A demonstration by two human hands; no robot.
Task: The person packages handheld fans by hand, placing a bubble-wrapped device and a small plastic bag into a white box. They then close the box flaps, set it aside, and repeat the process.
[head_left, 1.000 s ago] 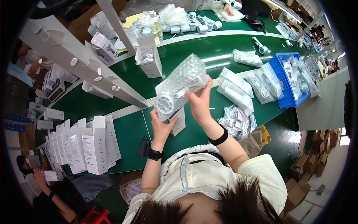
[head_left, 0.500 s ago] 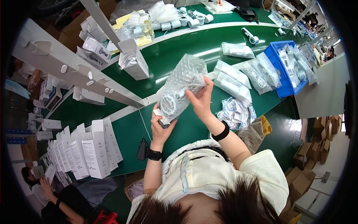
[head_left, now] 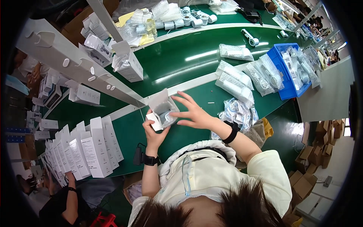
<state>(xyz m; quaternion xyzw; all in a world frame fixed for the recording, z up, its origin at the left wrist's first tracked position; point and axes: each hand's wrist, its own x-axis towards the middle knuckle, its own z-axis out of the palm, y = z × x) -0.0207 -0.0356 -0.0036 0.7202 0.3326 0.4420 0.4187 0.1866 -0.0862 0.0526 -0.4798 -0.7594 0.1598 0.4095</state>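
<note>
Head view: an open white box [head_left: 158,99] is held near the middle of the frame, its mouth turned up toward the camera and its large flap raised.
Box contents: a pale, bluish wrapped item [head_left: 165,115] can be seen inside the mouth; its exact shape cannot be told.
Left hand: the box is gripped from below and from its left side by the left hand [head_left: 154,134], with thumb and fingers closed on its walls.
Right hand: the right hand [head_left: 194,113] is spread at the right of the box mouth, fingers apart; whether the wrapped item is touched by a fingertip cannot be told.
Wrists: a black band is worn on each, and a black device [head_left: 138,155] is seen just beside the left one.
Right of centre: a heap of small clear bags [head_left: 239,115] is laid on the green table [head_left: 181,94], with bubble-wrapped packets [head_left: 235,87] placed above it.
Upper right: a blue bin [head_left: 291,93] is filled with wrapped goods; a white handheld device [head_left: 250,38] is left lying to its upper left.
Upper left: a second open box [head_left: 132,70] is stood beside a pale metal post [head_left: 81,66].
Lower left: white cartons [head_left: 96,153] are lined up in a slanting row, near which a co-worker's arm [head_left: 72,200] is seen.
Far right: brown cardboard boxes [head_left: 304,183] are piled on the floor.
</note>
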